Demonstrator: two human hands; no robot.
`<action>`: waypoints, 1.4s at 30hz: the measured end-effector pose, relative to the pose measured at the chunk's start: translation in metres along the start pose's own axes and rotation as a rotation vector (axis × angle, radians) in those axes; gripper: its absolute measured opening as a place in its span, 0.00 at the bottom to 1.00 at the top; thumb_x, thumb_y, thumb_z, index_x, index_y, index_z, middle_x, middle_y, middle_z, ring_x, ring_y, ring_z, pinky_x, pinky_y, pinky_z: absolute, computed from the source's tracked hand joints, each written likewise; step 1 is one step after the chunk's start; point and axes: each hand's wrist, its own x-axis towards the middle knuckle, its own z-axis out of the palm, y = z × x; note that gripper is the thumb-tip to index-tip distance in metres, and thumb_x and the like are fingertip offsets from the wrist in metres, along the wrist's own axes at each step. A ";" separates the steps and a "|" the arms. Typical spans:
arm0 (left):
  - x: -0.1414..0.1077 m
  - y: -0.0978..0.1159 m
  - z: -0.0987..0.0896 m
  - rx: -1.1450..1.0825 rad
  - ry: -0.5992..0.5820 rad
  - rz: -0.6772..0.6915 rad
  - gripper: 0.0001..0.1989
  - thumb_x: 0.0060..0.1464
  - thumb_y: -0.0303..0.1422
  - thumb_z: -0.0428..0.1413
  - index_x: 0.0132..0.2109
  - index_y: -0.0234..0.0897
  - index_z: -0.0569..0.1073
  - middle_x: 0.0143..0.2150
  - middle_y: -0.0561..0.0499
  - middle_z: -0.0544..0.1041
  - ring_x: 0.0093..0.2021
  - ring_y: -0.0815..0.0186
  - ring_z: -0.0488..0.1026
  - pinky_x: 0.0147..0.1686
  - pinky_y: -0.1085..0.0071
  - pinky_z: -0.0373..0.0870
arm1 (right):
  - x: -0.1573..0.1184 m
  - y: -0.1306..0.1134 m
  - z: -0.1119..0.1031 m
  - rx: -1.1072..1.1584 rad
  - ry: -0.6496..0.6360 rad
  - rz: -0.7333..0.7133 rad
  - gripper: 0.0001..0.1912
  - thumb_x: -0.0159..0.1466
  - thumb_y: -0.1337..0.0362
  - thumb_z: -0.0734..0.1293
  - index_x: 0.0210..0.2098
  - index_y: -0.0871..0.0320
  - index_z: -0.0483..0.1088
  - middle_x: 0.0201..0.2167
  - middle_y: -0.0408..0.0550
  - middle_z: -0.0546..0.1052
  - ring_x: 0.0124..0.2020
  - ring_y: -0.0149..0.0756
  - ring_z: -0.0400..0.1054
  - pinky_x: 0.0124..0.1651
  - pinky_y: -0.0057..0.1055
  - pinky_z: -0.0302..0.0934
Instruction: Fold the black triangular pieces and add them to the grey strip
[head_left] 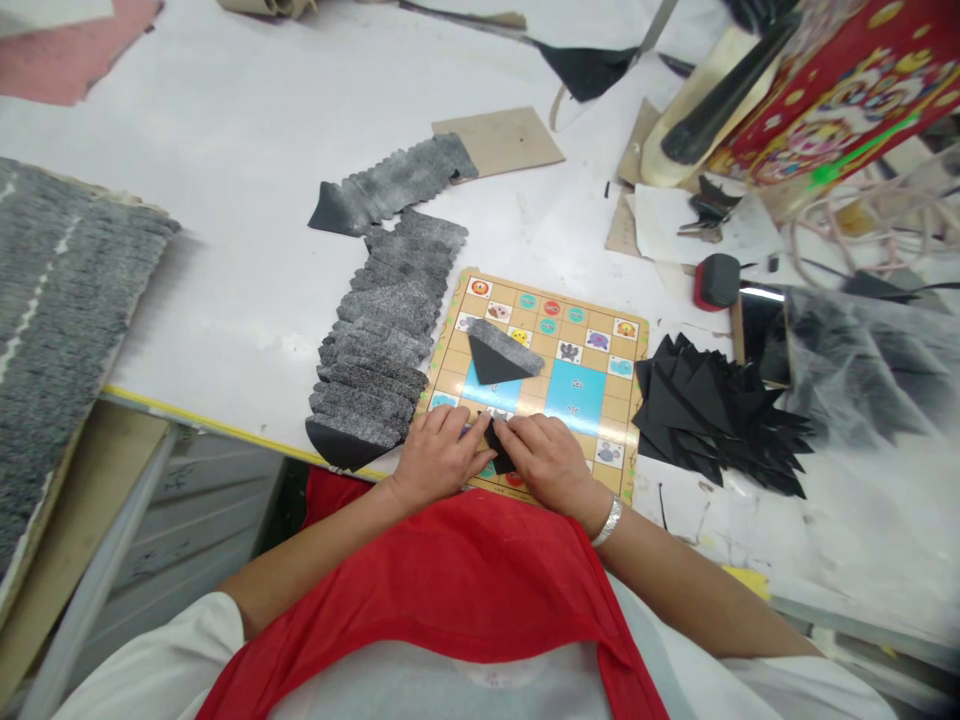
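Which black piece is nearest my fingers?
The black piece between your left hand and right hand; the gray-edged piece and black heap lie farther away.

- Bright, diffuse, cool-toned light covers the white tabletop point(247, 150).
- A soft shadow falls beside the grey layered stack point(67, 290).
- White glare streaks the upper edge of the smartphone point(765, 340).
- The animal game board point(517, 395) looks fairly clear.
- Towards the corner, the red printed box point(862, 110) appears stretched and blurred.
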 end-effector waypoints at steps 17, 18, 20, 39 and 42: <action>-0.002 0.007 0.003 -0.187 0.045 0.033 0.15 0.59 0.38 0.49 0.43 0.30 0.71 0.47 0.39 0.74 0.50 0.56 0.69 0.52 0.61 0.67 | 0.004 -0.001 0.004 0.034 0.022 0.037 0.13 0.67 0.67 0.57 0.47 0.63 0.68 0.37 0.53 0.72 0.36 0.38 0.59 0.37 0.34 0.53; -0.002 0.007 0.003 -0.176 0.037 0.039 0.14 0.59 0.38 0.49 0.42 0.30 0.71 0.47 0.39 0.74 0.50 0.56 0.69 0.52 0.61 0.67 | 0.000 0.001 0.004 0.049 0.035 0.039 0.13 0.67 0.68 0.57 0.48 0.63 0.68 0.38 0.53 0.72 0.37 0.38 0.59 0.38 0.33 0.54; -0.003 0.006 0.003 -0.161 0.037 0.047 0.14 0.59 0.38 0.49 0.42 0.30 0.71 0.48 0.39 0.74 0.50 0.56 0.69 0.52 0.61 0.66 | -0.009 0.005 0.002 0.072 0.059 0.042 0.13 0.67 0.68 0.57 0.48 0.63 0.68 0.38 0.52 0.72 0.38 0.37 0.60 0.40 0.33 0.55; -0.003 0.016 0.014 -0.072 0.058 0.167 0.35 0.56 0.52 0.47 0.59 0.25 0.63 0.54 0.31 0.70 0.56 0.50 0.66 0.57 0.55 0.59 | -0.049 0.012 -0.010 0.082 -0.009 0.055 0.16 0.66 0.70 0.56 0.51 0.63 0.67 0.40 0.56 0.71 0.39 0.39 0.60 0.40 0.36 0.57; -0.004 0.019 0.017 -0.038 0.057 0.187 0.38 0.54 0.55 0.48 0.59 0.25 0.62 0.54 0.29 0.70 0.56 0.47 0.66 0.55 0.55 0.61 | -0.052 0.011 -0.011 0.041 -0.012 0.049 0.15 0.67 0.69 0.56 0.50 0.64 0.67 0.39 0.55 0.71 0.38 0.39 0.59 0.40 0.36 0.56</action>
